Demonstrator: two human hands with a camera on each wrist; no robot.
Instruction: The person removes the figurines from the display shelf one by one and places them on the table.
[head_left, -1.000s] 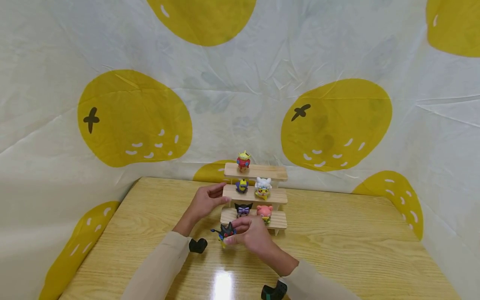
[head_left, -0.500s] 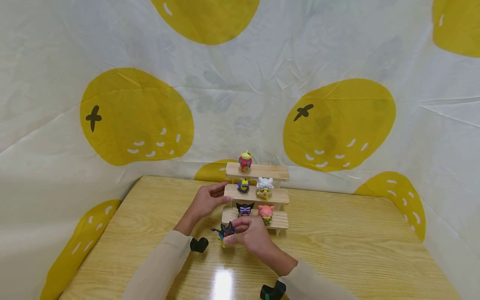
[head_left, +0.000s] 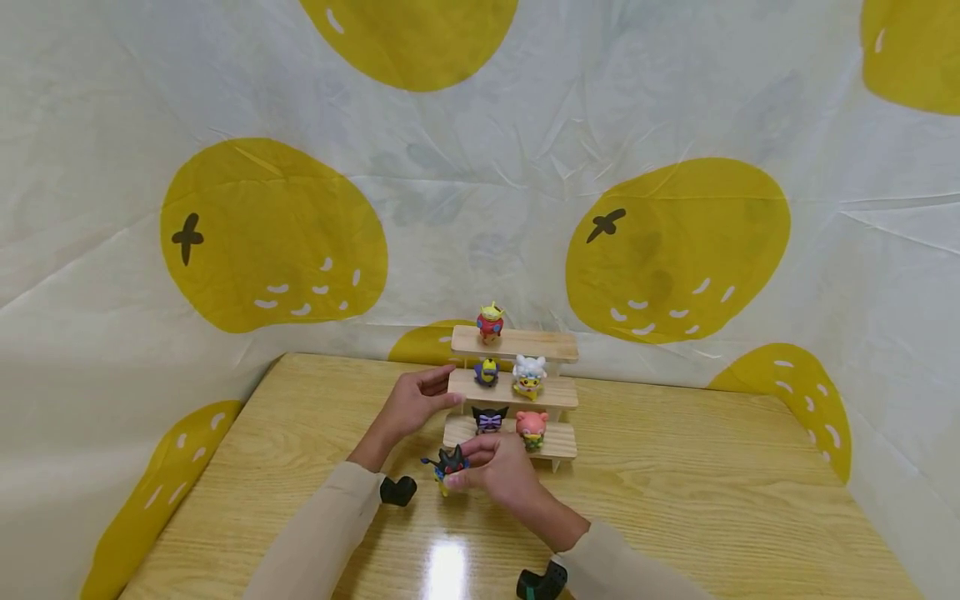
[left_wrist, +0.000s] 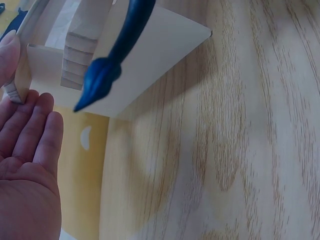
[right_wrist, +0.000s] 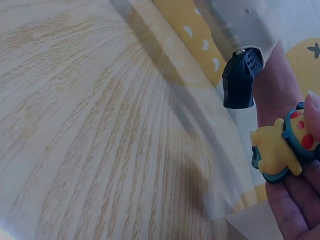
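My right hand (head_left: 510,473) pinches a small yellow figurine (right_wrist: 275,150) with a black horned hood and blue trim, in front of the lowest step of a three-tier wooden display stand (head_left: 551,343). The figurine's yellow body and red cheeks show in the right wrist view. Its dark blue pointed tail (left_wrist: 127,40) hangs across the left wrist view. At the stand's left side, my left hand (head_left: 408,407) holds the end of the middle board, thumb on top and fingers beneath. A black figurine with a purple bow (head_left: 490,419) and a pink figurine (head_left: 531,427) stand on the bottom board.
A red figurine with a yellow head (head_left: 490,323) stands on the top board. On the middle one are a blue-and-yellow figurine (head_left: 487,372) and a white-hooded one (head_left: 529,377). The wooden table (head_left: 675,467) meets a fruit-print cloth (head_left: 480,233) behind the stand.
The figurine in my right hand has shifted and turned very slightly. My left hand stays at the middle board. The whole head view has moved a little.
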